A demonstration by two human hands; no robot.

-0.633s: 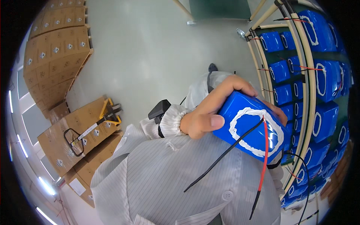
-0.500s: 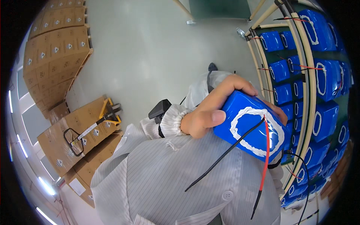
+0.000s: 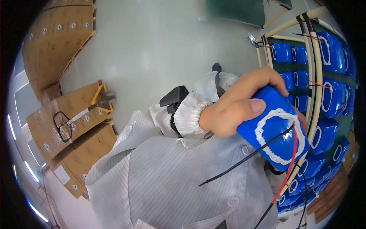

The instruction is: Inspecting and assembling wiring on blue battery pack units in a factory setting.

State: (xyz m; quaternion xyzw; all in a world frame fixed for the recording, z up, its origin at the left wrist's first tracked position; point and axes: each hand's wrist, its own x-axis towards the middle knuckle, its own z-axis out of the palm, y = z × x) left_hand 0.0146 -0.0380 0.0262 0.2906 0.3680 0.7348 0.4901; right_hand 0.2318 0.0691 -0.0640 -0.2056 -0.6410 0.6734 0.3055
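Observation:
A blue-wrapped battery pack (image 3: 283, 129) is held up in front of my chest on the right, tilted. A rough ring of white sealant marks its face, and one black and one red wire come out at the ring's edge and hang down. My left hand (image 3: 244, 101) is closed over the pack's upper left, thumb on the near face and fingers over the far edge. Fingers at the pack's right edge look to be those of my right hand (image 3: 302, 119), which is mostly hidden behind it. A dark wristband shows just below the pack.
At right stands a rack (image 3: 315, 91) of cream pipes, its shelves holding several similar blue packs (image 3: 331, 95). Stacked cartons (image 3: 61, 42) on pallets fill the left, with a yellow pallet jack (image 3: 101, 95) beside the lower stack. A green panel (image 3: 236, 15) is at the far side.
Both hands have carried the battery pack to the right, closer to the rack. The view has shifted slightly, and the hanging wires have swung with the pack.

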